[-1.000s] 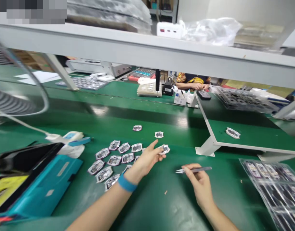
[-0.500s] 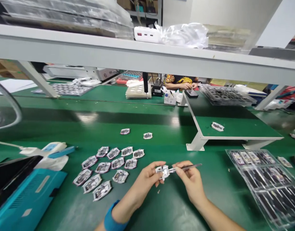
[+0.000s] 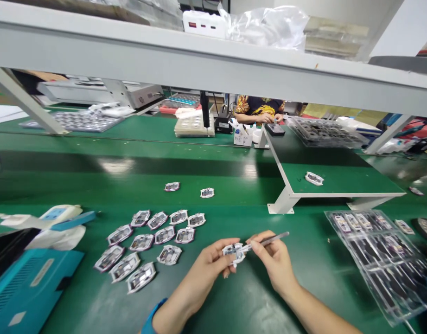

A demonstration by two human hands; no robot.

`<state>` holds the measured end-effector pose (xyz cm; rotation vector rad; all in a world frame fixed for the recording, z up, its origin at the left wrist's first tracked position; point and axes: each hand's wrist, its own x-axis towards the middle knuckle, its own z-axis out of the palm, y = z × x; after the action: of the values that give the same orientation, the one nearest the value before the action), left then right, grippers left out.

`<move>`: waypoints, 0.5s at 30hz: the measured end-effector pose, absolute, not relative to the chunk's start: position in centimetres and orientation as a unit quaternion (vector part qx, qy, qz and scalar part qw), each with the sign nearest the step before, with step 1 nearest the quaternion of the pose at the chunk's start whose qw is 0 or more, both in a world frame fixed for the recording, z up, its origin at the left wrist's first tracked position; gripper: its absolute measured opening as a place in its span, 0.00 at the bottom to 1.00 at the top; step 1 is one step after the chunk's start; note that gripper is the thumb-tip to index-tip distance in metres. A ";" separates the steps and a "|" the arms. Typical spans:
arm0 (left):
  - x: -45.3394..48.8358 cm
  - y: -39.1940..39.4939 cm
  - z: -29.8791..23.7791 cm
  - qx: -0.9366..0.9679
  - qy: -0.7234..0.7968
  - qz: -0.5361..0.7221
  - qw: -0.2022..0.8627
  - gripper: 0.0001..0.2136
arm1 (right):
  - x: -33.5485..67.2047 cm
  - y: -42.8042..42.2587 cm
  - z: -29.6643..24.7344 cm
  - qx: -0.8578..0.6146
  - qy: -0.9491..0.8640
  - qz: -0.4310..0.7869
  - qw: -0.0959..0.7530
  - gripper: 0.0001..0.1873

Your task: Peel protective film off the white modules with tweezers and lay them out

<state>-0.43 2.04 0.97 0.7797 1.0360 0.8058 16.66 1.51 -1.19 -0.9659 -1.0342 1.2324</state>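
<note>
My left hand (image 3: pixel 208 264) holds a small white-edged electronic part (image 3: pixel 233 253) between thumb and fingers. My right hand (image 3: pixel 274 262) pinches slim metal tweezers (image 3: pixel 269 241), and their tips rest against that part. A blue wristband (image 3: pixel 152 319) circles my left wrist. To the left of my hands, several similar parts (image 3: pixel 140 242) lie in loose rows on the green bench mat (image 3: pixel 95 178). Two more lie apart, further up the mat (image 3: pixel 172 186).
A transparent plastic tray (image 3: pixel 376 260) of dark parts lies at right. A teal case (image 3: pixel 25 290) and a white device (image 3: pixel 56 215) sit at left. A raised green shelf (image 3: pixel 338 178) holds another part. Across the bench, a co-worker (image 3: pixel 258 109) works beneath a grey overhead shelf (image 3: pixel 199 60).
My left hand has taken the part off the mat and lifted it. My right hand has moved left, bringing the tweezers to the part. The view has tilted and shifted slightly.
</note>
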 end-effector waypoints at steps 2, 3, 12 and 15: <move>-0.3 1.9 1.0 0.335 0.467 0.357 0.736 0.24 | 16.6 1.4 -1.3 -0.404 -0.454 0.512 0.608 0.05; -0.2 1.8 1.0 0.331 0.465 0.355 0.740 0.24 | 16.6 1.3 -1.4 -0.401 -0.462 0.502 0.611 0.04; -0.1 1.7 1.0 0.279 0.441 0.360 0.773 0.25 | 16.5 1.1 -1.4 -0.377 -0.493 0.498 0.606 0.03; -0.2 1.8 0.9 0.278 0.449 0.364 0.767 0.26 | 16.5 1.1 -1.1 -0.361 -0.529 0.481 0.599 0.04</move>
<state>-0.19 1.82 0.94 0.6029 0.9757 0.7900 16.54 1.11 -1.12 -0.8363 -1.2257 1.1157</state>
